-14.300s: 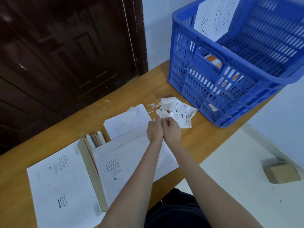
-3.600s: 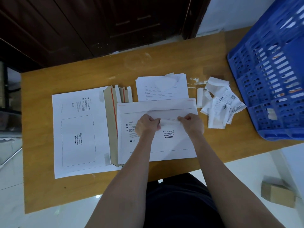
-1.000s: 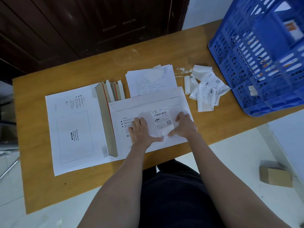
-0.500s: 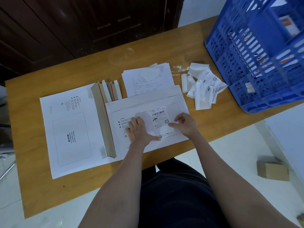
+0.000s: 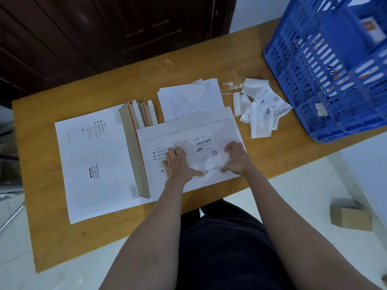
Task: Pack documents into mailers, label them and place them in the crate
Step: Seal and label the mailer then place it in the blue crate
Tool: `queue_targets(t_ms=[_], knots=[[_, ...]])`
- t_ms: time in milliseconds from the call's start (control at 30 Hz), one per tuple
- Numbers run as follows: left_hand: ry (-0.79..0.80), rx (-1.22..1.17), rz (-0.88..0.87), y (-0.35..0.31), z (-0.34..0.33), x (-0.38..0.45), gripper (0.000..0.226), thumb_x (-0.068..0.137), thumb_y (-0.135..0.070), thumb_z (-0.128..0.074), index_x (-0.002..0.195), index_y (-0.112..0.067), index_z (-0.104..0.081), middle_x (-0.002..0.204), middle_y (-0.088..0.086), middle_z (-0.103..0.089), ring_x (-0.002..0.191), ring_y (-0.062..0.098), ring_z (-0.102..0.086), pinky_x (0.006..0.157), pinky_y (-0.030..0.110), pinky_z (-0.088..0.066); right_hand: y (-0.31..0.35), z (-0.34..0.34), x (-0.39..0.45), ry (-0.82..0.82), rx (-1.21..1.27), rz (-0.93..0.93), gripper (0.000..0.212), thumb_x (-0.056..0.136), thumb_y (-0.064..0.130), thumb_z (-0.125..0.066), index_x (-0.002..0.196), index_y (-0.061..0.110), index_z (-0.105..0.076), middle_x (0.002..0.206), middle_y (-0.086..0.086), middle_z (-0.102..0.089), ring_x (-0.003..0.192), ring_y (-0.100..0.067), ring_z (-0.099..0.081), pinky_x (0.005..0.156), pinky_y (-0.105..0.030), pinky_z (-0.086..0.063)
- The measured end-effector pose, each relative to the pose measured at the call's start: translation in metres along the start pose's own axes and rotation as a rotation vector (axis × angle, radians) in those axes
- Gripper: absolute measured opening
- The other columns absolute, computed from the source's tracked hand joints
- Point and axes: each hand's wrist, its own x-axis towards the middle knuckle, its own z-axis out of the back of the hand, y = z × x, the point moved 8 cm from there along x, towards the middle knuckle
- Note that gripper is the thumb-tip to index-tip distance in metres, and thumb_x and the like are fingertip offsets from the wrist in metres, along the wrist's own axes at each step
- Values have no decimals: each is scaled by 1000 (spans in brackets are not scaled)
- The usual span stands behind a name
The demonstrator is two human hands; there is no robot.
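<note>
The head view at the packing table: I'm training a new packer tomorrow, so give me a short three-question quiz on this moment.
1. True or false: the shipping label lies on the mailer under the hands.
2. Which lies nearest the blue crate? A the stack of mailers; B the pile of label backings; C the printed documents.
3. Fill in: the left hand presses flat on the ____.

Key: 1 true; 2 B; 3 mailer, its thumb at the label's lower edge, while the right hand touches the label's right side.
</note>
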Motion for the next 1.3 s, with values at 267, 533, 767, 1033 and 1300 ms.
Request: queue_targets(t_ms=[267,533,767,1033,1300], knots=[[34,-533,21,17,10,7,42,68,-26,-82,97,-18,-53,100,-3,-49,94,14,-47,89,34,-40,0,12,8,-71,289,-115,38,70,2,-78,95,12,-50,87,0,-49,85,-20,-50,65,-24,-40],[-386,-638,406,75,40,-14,32,81,0,-58,109,-7,-47,110,8,-47,84,25,-54,56,29,-44,4,39,-8,-406,-138,-300,85,66,39,-84,130,11,-35,132,-11,-35,125,-29,-35,103,-38,-37],[-331,-544,389,74,34,-9,39,79,0,-64,111,-10,-44,116,10,-44,95,30,-56,65,35,-53,-2,40,-6,-350,-147,-400,98,67,42,-82,139,7,-25,136,-14,-35,128,-33,-34,106,-40,-30],[125,-789,-69,-86,41,15,34,91,-18,-59,124,-13,-58,126,7,-58,102,19,-59,78,24,-49,-14,56,0,-225,145,-455,46,76,19,-71,116,10,-50,111,-9,-56,107,-29,-52,85,-36,-43],[304,-530,-55,-141,47,21,71,92,-60,-37,146,-15,-29,144,11,-41,125,33,-47,102,45,-43,9,70,3,26,984,-245,16,80,11,-62,68,17,-54,60,4,-49,56,-11,-42,57,-23,-35]])
